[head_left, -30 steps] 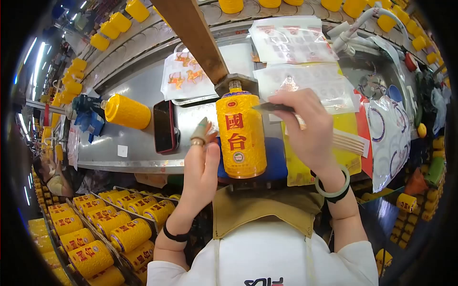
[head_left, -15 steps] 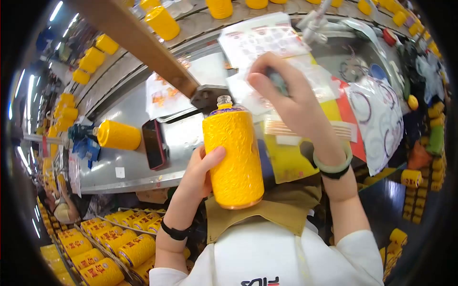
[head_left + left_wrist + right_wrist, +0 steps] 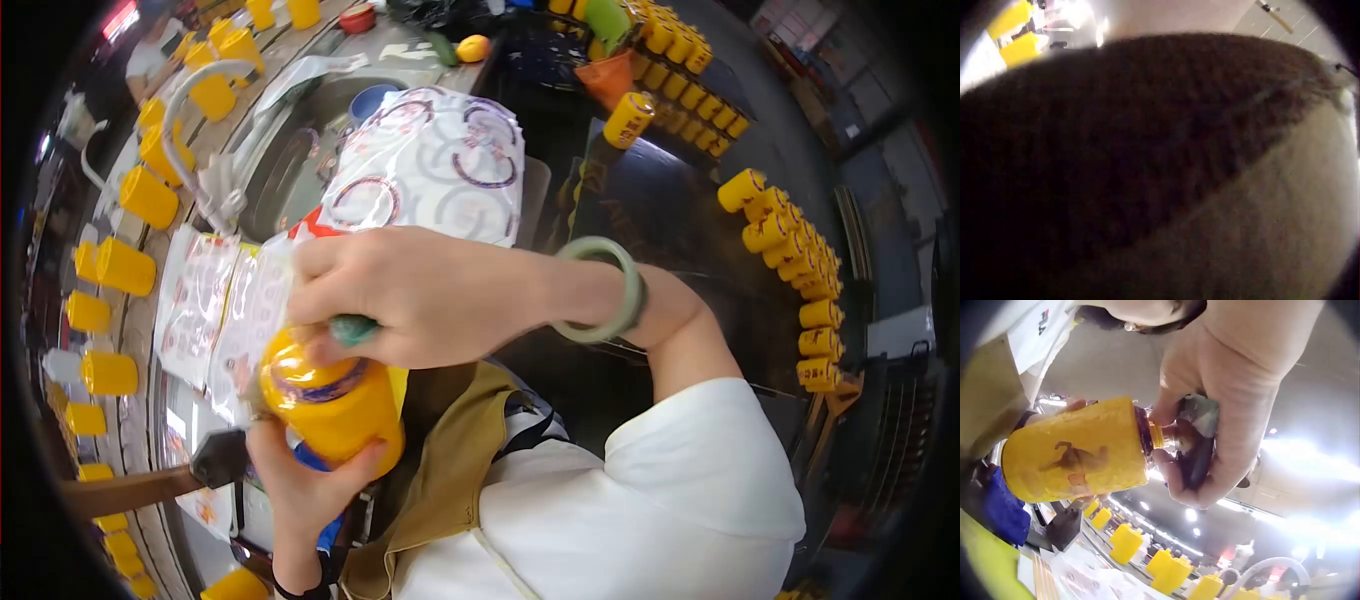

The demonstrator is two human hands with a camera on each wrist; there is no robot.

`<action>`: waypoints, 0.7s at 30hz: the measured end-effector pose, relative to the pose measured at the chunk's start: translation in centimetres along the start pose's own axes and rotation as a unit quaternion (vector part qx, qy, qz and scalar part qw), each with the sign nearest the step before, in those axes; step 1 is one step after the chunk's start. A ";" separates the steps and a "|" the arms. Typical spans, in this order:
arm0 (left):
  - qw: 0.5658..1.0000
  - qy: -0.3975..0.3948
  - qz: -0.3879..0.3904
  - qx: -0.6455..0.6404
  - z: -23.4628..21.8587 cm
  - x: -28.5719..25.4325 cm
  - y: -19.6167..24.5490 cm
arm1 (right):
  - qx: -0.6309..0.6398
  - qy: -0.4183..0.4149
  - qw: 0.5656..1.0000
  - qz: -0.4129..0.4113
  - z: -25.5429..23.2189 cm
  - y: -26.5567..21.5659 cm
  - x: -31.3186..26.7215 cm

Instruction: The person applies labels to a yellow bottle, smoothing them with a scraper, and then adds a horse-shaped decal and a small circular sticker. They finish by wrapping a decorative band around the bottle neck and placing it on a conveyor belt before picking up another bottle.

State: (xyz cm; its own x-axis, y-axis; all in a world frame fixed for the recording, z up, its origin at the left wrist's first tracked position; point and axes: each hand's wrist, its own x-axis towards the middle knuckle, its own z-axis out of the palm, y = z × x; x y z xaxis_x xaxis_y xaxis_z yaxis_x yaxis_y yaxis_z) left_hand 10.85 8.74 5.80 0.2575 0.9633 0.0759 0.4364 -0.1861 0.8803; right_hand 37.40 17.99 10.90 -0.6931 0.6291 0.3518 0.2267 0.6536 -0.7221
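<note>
A yellow textured bottle [image 3: 345, 420] is tilted in front of the person's body, a purple patterned band round its shoulder. The left hand [image 3: 305, 490] grips its body, thumb across the side. Over the top comes the right hand [image 3: 410, 295], and in the right wrist view its thumb and fingers pinch the bottle's clear neck [image 3: 1166, 435]. Tucked in that palm is a dark tool with a green-grey wrapped part [image 3: 1200, 415]. A brown animal-shaped decal [image 3: 1075, 457] shows on the bottle's side. Dark cloth fills most of the left wrist view, hiding the left hand there.
A wooden bar [image 3: 130, 490] with a dark metal end juts in at the left. Decal sheets [image 3: 205, 300] and a plastic bag with ring decals [image 3: 430, 165] lie near the sink [image 3: 265, 165]. More yellow bottles [image 3: 125, 265] line the conveyor.
The view has swung to the right. The bottle has been turned from its lettered front and lifted up to the body in the left hand. The right hand has come onto its neck.
</note>
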 end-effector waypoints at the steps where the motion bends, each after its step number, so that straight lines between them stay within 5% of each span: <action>1: 0.994 -0.056 0.061 0.070 0.8 1.4 0.3 | -0.012 0.036 0.999 0.020 -0.6 0.1 -2.6; 4: 0.993 -0.036 0.109 0.029 1.6 3.6 1.5 | -0.120 0.142 0.970 0.160 -3.9 1.1 -10.5; 6: 0.997 0.045 0.061 0.007 1.2 4.2 0.9 | -0.220 0.178 0.915 0.289 -6.4 2.9 -15.8; 10: 0.996 0.087 0.005 -0.008 -0.5 3.8 -2.0 | -0.372 0.289 0.784 0.404 -9.8 10.4 -26.0; 15: 0.982 0.146 -0.101 -0.061 0.9 1.7 -4.6 | -0.479 0.318 0.618 0.536 -16.5 22.4 -36.7; 19: 0.981 0.174 -0.078 -0.025 1.4 2.3 -4.8 | -0.561 0.300 0.534 0.557 -22.1 29.0 -41.4; 21: 0.977 0.192 -0.089 -0.020 2.3 3.0 -4.0 | -0.502 0.293 0.512 0.632 -24.7 30.0 -41.0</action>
State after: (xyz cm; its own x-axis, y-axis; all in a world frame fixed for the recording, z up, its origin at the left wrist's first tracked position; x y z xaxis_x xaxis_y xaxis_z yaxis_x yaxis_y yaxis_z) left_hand 11.83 11.94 1.40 -0.1656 0.9826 0.0843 0.4095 -0.0092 0.9123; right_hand 89.52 22.15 -10.51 0.6999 0.6420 0.3129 0.6821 -0.7308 -0.0264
